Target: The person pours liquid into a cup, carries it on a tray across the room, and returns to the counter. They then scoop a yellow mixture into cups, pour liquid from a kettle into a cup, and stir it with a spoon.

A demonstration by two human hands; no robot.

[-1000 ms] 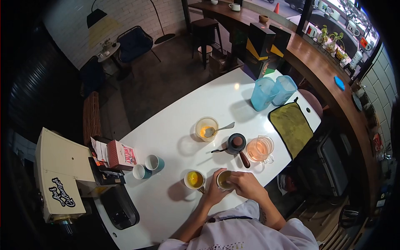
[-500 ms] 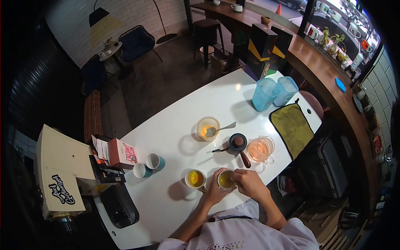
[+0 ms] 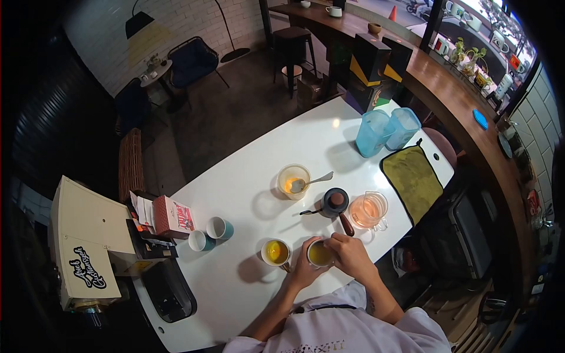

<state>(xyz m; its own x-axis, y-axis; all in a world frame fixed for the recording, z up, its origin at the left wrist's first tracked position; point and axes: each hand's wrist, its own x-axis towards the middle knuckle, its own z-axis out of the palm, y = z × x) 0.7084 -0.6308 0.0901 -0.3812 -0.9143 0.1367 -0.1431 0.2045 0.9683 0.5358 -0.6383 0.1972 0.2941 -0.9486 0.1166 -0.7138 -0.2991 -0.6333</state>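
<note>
My left hand [image 3: 306, 269] is wrapped round a cup [image 3: 319, 254] of yellowish liquid near the table's front edge. My right hand [image 3: 351, 254] is closed in a pinch over that cup's right rim; what its fingers hold is hidden. Just left stands a second cup [image 3: 275, 252] with brighter yellow liquid, a small handle sticking out toward me at its lower right. Beyond them are a plastic tub [image 3: 286, 178] with orange residue, a spoon [image 3: 298, 186] resting in it, a dark pot [image 3: 335, 199] with a brown handle, and a clear glass jug [image 3: 369, 210].
Two teal cups [image 3: 219, 228] stand at the left beside a pink box [image 3: 173, 216] and a cream machine [image 3: 88, 247]. Two blue pitchers [image 3: 373, 134] and an olive cloth [image 3: 413, 183] lie toward the right end of the white table [image 3: 235, 176].
My right hand has shifted slightly up and away from me over the cup's rim. The left hand and its cup have stayed nearly in place.
</note>
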